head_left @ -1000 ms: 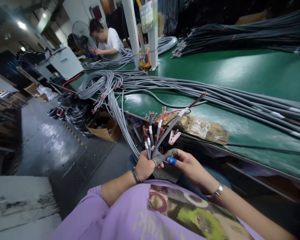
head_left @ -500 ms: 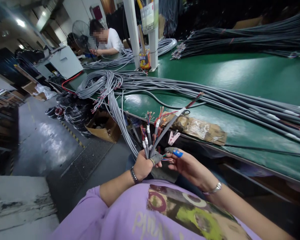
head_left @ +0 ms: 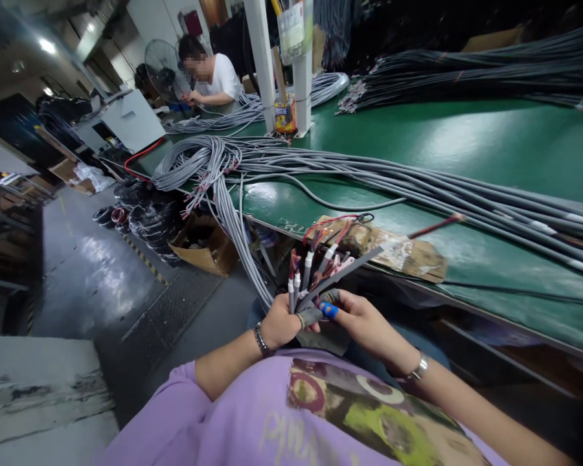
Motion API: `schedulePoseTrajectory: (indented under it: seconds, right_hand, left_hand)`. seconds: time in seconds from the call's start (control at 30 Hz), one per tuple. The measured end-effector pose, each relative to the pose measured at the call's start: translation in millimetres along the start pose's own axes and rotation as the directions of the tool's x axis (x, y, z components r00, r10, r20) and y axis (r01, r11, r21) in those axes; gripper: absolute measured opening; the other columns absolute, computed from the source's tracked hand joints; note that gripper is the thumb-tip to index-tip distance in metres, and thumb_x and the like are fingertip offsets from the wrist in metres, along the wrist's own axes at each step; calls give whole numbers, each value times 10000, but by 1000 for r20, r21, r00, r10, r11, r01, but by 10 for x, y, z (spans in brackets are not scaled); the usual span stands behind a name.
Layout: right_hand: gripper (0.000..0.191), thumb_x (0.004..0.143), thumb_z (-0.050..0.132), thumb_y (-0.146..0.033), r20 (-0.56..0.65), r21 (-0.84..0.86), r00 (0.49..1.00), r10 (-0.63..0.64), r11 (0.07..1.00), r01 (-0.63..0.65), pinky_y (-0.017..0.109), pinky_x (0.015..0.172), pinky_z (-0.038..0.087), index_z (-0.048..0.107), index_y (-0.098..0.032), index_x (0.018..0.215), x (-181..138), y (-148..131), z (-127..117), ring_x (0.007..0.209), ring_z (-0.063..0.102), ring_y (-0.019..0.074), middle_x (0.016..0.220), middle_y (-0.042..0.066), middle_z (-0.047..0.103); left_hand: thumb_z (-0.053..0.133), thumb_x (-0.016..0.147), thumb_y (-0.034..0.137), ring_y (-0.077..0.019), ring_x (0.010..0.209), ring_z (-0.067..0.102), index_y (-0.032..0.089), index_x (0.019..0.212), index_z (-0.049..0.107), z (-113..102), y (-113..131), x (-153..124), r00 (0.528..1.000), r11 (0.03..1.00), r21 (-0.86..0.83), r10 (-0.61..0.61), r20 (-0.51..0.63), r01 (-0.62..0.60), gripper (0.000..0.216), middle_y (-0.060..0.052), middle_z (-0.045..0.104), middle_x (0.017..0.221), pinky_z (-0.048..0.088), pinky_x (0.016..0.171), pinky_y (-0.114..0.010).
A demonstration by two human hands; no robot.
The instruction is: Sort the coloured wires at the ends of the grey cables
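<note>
My left hand (head_left: 282, 321) is closed around a bunch of grey cables (head_left: 307, 275) in front of my body. White bands and stripped, coloured wires show at their upper ends. One longer grey cable (head_left: 342, 270) leans out to the right from the bunch, its dark red wire end over the bench. My right hand (head_left: 357, 318), with blue tape on one finger, is closed in a pinch right beside my left thumb, at the base of the bunch. Whatever lies between its fingertips is hidden. Grey coverings are on the left thumb and a right fingertip.
Long grey cables (head_left: 418, 184) lie along the green bench (head_left: 529, 139). A taped cardboard piece (head_left: 408, 254) sits at its near edge, beside a pink clip (head_left: 341, 265). A cardboard box (head_left: 206, 246) stands on the floor. Across the bench, a person (head_left: 221, 81) sits handling something.
My right hand has moved left and its fingers have closed beside my left thumb. The cable ends have tilted right, the longest one swinging lower over the bench. The view has shifted slightly.
</note>
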State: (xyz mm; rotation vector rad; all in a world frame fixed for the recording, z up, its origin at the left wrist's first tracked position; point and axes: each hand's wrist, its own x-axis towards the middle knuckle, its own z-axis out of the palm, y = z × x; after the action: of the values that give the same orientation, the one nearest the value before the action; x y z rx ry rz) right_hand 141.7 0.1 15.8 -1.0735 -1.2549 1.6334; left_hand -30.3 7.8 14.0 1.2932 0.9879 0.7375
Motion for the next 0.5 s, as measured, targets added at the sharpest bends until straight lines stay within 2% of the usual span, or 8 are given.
schedulePoseTrajectory:
  seconds: [0.1, 0.23, 0.3, 0.37, 0.43, 0.5]
  right_hand:
    - [359, 649, 736, -522, -40, 55, 996, 80, 995, -78, 266, 535, 383, 608, -188, 677, -2, 41, 12, 558, 484, 131, 603, 7, 602]
    - [348, 592, 792, -446, -76, 280, 977, 198, 945, -170, 252, 523, 380, 592, -174, 676, -7, 100, 94, 527, 470, 106, 601, 4, 606]
    - [325, 603, 788, -416, -89, 361, 973, 211, 918, -166, 247, 520, 388, 584, -174, 677, 14, 121, 136, 520, 486, 107, 573, 0, 597]
    - [294, 628, 773, -390, -129, 411, 969, 209, 901, -140, 241, 498, 395, 574, -179, 677, 61, 148, 142, 494, 493, 107, 533, -15, 568]
    - [261, 645, 764, -347, -234, 448, 948, 216, 889, -92, 224, 454, 394, 563, -182, 658, 118, 187, 94, 452, 464, 90, 516, -33, 536]
    - [260, 630, 773, -280, -385, 514, 887, 254, 857, -23, 206, 431, 417, 531, -188, 607, 161, 229, 7, 432, 436, 72, 515, -42, 517]
  left_hand:
    - [700, 724, 469, -115, 512, 548, 113, 597, 633, 26, -55, 2, 993, 999, -45, 24, -111, -29, 384, -47, 614, 541, 457, 543, -235]
    - [689, 734, 474, -108, 501, 539, 123, 601, 629, 61, -55, 19, 981, 996, -80, 27, -192, -43, 380, -41, 617, 549, 459, 546, -236]
    - [693, 730, 468, -107, 500, 534, 123, 601, 633, 66, -36, 20, 989, 997, -63, 23, -149, -33, 373, -39, 616, 549, 456, 547, -237]
    - [708, 719, 457, -106, 499, 527, 120, 597, 640, 62, -21, 5, 998, 1000, -23, 15, -58, -16, 365, -38, 611, 542, 448, 541, -235]
    - [720, 711, 444, -107, 504, 524, 116, 587, 646, 52, -17, -21, 1000, 1000, 14, 11, 19, -11, 358, -40, 607, 535, 441, 543, -234]
    - [719, 717, 434, -109, 514, 528, 114, 588, 653, 39, -18, -44, 999, 1000, 23, 18, 35, -19, 351, -46, 613, 543, 439, 549, -235]
